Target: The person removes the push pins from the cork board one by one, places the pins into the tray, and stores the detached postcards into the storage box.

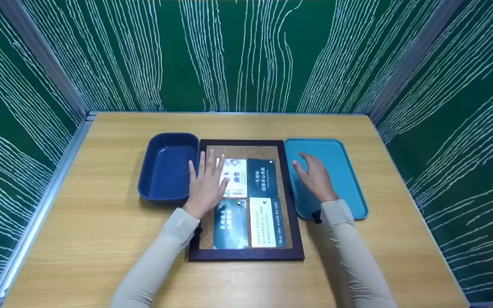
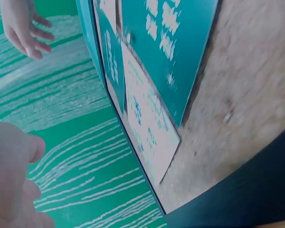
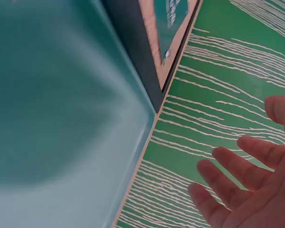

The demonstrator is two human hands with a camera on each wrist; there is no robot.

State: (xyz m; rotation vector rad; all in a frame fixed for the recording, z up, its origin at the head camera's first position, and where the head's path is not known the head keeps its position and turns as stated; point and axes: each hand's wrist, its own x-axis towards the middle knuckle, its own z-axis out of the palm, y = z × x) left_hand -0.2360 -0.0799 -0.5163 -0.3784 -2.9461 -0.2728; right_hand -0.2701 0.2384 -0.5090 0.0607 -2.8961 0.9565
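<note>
A framed cork board lies on the table with several cards pinned to it. Top left is a white printed card, partly covered by my left hand, whose fingers are spread and hold nothing. Beside it sits a dark teal card with white writing. Below are another teal card and a white card with a teal strip. My right hand is over the light blue tray, its fingers loosely extended with nothing in them. Whether the left hand touches the board cannot be told.
A dark blue bin stands against the board's left side, and the light blue tray lies along its right. Green walls with white wavy lines enclose the wooden table at the back and both sides.
</note>
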